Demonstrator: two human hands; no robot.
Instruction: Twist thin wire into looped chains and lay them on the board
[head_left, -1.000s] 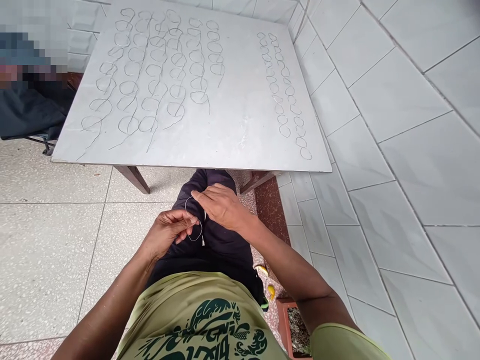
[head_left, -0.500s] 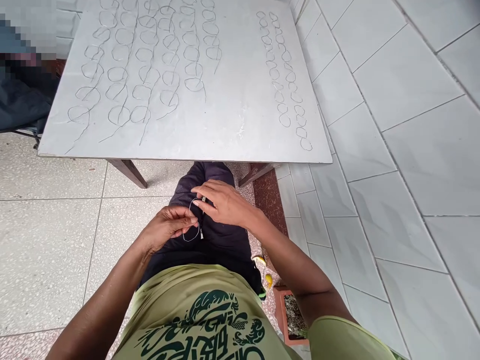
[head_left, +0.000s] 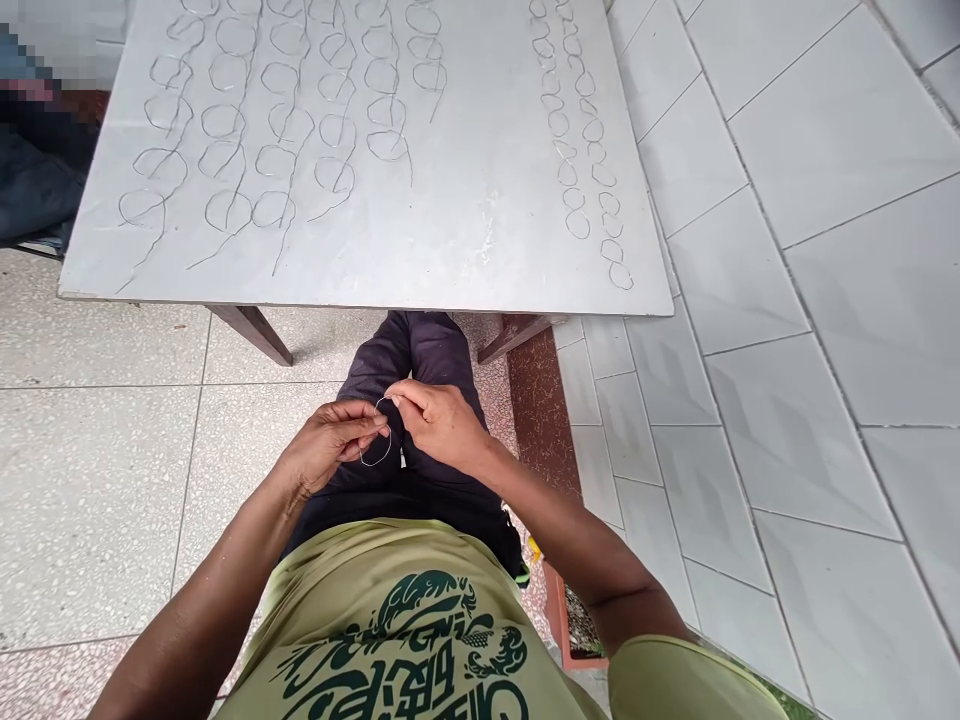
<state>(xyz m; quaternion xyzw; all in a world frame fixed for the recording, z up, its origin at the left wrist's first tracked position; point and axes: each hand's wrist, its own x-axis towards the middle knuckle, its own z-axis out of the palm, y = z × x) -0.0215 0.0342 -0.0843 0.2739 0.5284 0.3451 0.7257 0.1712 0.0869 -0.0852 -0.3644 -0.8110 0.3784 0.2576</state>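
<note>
Over my lap, my left hand point(head_left: 341, 437) pinches a thin wire point(head_left: 377, 461) bent into curves, with one loop hanging below the fingertips. The upper part of the same wire arcs across to my right hand point(head_left: 433, 418), whose thumb and forefinger are closed on its end. On the white table point(head_left: 480, 270) ahead lie rows of looped wires point(head_left: 227, 210) with loose tails at the left. Two columns of wavy wire pieces point(head_left: 576, 222) lie at the right.
The table's front edge is just beyond my knees, with wooden legs point(head_left: 251, 333) beneath it. A tiled wall point(head_left: 757, 400) rises on the right. A planter point(head_left: 556, 615) stands on the floor near my right elbow. Dark cloth point(head_left: 37, 180) is at the far left.
My right hand's fingers, raised and apart before, have come down and closed on the wire's upper end. My left hand keeps its pinch. The view has shifted slightly.
</note>
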